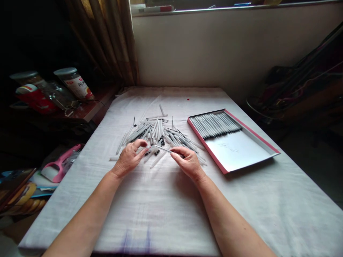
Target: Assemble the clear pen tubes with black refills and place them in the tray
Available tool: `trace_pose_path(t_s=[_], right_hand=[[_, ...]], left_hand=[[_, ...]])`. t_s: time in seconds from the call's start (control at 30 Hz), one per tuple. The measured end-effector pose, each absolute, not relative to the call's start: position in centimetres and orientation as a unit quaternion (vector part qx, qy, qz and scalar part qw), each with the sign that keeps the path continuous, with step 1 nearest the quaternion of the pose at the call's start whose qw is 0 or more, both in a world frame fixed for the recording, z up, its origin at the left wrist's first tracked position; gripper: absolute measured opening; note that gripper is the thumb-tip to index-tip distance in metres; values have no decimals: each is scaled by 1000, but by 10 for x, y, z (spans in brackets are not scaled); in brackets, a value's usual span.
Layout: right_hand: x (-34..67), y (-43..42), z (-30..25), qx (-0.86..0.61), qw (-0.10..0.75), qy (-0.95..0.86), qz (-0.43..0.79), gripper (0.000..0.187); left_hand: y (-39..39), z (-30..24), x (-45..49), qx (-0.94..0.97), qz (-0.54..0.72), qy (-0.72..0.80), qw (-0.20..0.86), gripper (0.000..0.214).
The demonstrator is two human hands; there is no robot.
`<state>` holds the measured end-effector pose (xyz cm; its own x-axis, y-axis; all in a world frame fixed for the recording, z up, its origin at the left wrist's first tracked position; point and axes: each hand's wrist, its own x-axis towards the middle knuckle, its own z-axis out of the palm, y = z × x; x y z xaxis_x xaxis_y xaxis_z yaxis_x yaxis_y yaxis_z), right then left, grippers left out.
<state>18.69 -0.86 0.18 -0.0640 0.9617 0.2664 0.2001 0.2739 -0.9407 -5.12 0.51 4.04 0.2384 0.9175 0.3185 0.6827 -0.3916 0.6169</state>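
A loose heap of clear pen barrels and thin refills (154,134) lies on the white cloth in the middle of the table. My left hand (130,159) rests at the heap's near edge, fingers curled over a barrel. My right hand (187,162) pinches a thin refill (162,148) that points left toward my left hand. To the right sits a shallow tray with a pink rim (248,151); a neat row of assembled pens (217,125) fills its far half.
The table's white cloth (166,210) reaches a pale wall under a window sill. At left stand jars (75,82) on a dark shelf, with a pink tool (60,166) lower down. Dark clutter (300,92) sits at right.
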Motion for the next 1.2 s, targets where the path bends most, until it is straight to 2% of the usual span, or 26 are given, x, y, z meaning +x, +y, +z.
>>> trace_pose_path(t_s=[0.17, 0.37, 0.87, 1.2], right_hand=[[186, -13, 9, -464, 480, -633, 391, 20], [183, -17, 13, -448, 455, -653, 407, 19], [179, -17, 8, -448, 438, -670, 398, 19], [183, -17, 14, -442, 391, -645, 486, 22]], left_hand=[[-15, 24, -44, 613, 442, 513, 407, 39], [-16, 14, -40, 416, 542, 496, 536, 31], [-26, 15, -25, 385, 515, 473, 602, 41], [-30, 16, -29, 486, 454, 540, 517, 41]])
